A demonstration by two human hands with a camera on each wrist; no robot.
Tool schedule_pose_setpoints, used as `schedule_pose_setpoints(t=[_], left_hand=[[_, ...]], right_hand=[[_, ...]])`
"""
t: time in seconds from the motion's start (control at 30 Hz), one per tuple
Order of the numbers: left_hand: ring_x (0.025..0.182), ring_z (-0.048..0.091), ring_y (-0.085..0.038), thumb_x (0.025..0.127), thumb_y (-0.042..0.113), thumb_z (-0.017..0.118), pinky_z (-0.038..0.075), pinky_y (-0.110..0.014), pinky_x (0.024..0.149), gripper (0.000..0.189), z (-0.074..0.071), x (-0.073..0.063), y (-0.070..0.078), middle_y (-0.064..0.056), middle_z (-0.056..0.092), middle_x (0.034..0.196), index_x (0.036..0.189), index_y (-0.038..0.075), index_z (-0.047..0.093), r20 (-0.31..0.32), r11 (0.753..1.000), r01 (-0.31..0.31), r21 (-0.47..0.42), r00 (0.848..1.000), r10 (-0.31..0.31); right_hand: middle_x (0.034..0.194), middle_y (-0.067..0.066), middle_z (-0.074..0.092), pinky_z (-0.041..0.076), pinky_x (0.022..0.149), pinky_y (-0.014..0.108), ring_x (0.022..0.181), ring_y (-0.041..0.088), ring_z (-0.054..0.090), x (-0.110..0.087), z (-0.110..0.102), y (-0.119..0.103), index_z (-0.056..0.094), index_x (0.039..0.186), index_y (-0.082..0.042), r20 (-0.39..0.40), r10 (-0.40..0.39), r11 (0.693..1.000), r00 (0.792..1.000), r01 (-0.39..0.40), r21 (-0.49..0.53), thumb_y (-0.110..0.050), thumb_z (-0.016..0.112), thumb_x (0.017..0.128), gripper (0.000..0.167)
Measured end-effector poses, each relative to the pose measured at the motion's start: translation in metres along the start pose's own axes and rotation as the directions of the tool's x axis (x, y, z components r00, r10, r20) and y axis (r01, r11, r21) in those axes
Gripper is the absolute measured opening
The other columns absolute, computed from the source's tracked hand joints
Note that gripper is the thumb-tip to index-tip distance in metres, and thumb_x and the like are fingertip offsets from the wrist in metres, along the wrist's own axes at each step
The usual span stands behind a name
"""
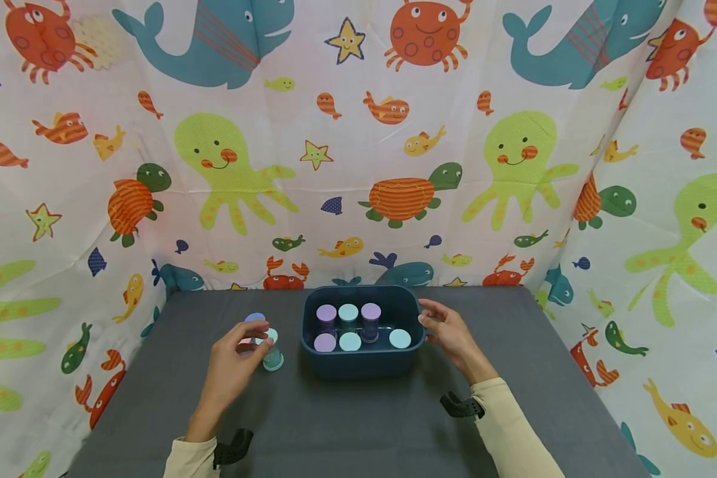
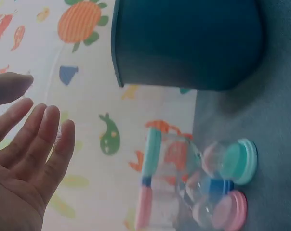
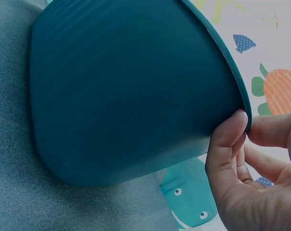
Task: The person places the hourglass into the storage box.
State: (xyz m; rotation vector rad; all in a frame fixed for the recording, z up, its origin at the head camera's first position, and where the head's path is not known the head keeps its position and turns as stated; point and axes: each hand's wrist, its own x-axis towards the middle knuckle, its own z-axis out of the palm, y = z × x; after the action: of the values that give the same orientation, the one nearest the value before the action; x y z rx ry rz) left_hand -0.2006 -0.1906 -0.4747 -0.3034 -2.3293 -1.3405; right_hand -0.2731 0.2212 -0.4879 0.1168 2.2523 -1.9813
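Observation:
My right hand (image 1: 454, 338) pinches the rim of a dark blue plastic bin (image 1: 358, 366) at its right end, thumb and finger on either side of the edge in the right wrist view. Left of the bin, my left hand (image 1: 230, 365) hovers over a small cluster of sand timers, fingers loosely bent with nothing between them. The left wrist view shows a gap between that hand and the timers. A teal sand timer (image 2: 242, 161), a pink sand timer (image 2: 238, 211) and a blue sand timer (image 2: 218, 186) stand close together there. The hand partly covers them in the head view.
Inside the bin are several sand timers, among them a purple-capped timer (image 1: 326, 315) and a pale teal-capped timer (image 1: 400, 338). A grey cloth (image 1: 346, 425) covers the table. Sea-animal curtains (image 1: 346, 212) hang behind and at both sides.

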Motion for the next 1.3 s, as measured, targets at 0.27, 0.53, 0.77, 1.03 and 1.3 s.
schedule_pose_setpoints(t=[0.27,0.53,0.77,1.03,1.3], left_hand=[[0.089,0.061,0.002,0.085,0.008,0.075,0.054,-0.016,0.077,0.031,-0.016,-0.012,-0.021,-0.004,0.069,0.106,0.116,0.008,0.068,-0.089,0.996,0.037,0.078,0.996,-0.031],[0.094,0.058,-0.003,0.085,0.005,0.075,0.049,-0.008,0.075,0.032,-0.016,-0.021,-0.042,-0.007,0.067,0.109,0.116,0.004,0.067,-0.171,0.993,0.111,0.037,0.980,-0.103],[0.108,0.052,-0.015,0.085,0.014,0.076,0.045,-0.005,0.078,0.047,-0.010,-0.024,-0.062,-0.011,0.058,0.121,0.128,0.005,0.060,-0.214,0.977,0.211,0.027,0.956,-0.201],[0.132,0.046,-0.028,0.086,0.022,0.076,0.050,-0.034,0.099,0.069,-0.007,-0.017,-0.082,-0.013,0.047,0.144,0.145,0.010,0.042,-0.135,0.942,0.336,0.009,0.934,-0.332],[0.136,0.045,-0.035,0.087,0.026,0.076,0.045,-0.052,0.103,0.073,-0.001,-0.012,-0.101,-0.018,0.048,0.145,0.147,0.008,0.039,-0.076,0.932,0.361,-0.030,0.929,-0.363]], right_hand=[[0.113,0.006,0.051,0.053,0.077,0.032,0.101,0.022,0.052,0.000,0.001,0.000,0.050,0.142,-0.015,-0.007,0.014,1.000,1.000,-0.014,0.007,-0.014,0.053,0.101,0.041],[0.113,0.006,0.051,0.053,0.077,0.031,0.100,0.022,0.052,0.000,0.000,0.001,0.050,0.142,-0.015,0.003,0.002,1.000,1.000,-0.002,0.005,-0.015,0.054,0.101,0.041],[0.111,0.005,0.051,0.052,0.077,0.031,0.099,0.021,0.052,0.000,0.000,0.001,0.050,0.142,-0.014,0.009,-0.009,1.000,1.000,0.009,0.004,-0.015,0.053,0.101,0.041],[0.112,0.006,0.050,0.052,0.076,0.032,0.098,0.021,0.051,0.000,0.000,0.001,0.050,0.142,-0.015,0.005,-0.003,1.000,1.000,0.003,0.005,-0.015,0.052,0.102,0.040],[0.112,0.006,0.051,0.052,0.076,0.031,0.100,0.022,0.050,0.000,-0.001,0.001,0.050,0.142,-0.015,0.006,-0.003,1.000,1.000,0.003,0.012,-0.014,0.053,0.101,0.041]])
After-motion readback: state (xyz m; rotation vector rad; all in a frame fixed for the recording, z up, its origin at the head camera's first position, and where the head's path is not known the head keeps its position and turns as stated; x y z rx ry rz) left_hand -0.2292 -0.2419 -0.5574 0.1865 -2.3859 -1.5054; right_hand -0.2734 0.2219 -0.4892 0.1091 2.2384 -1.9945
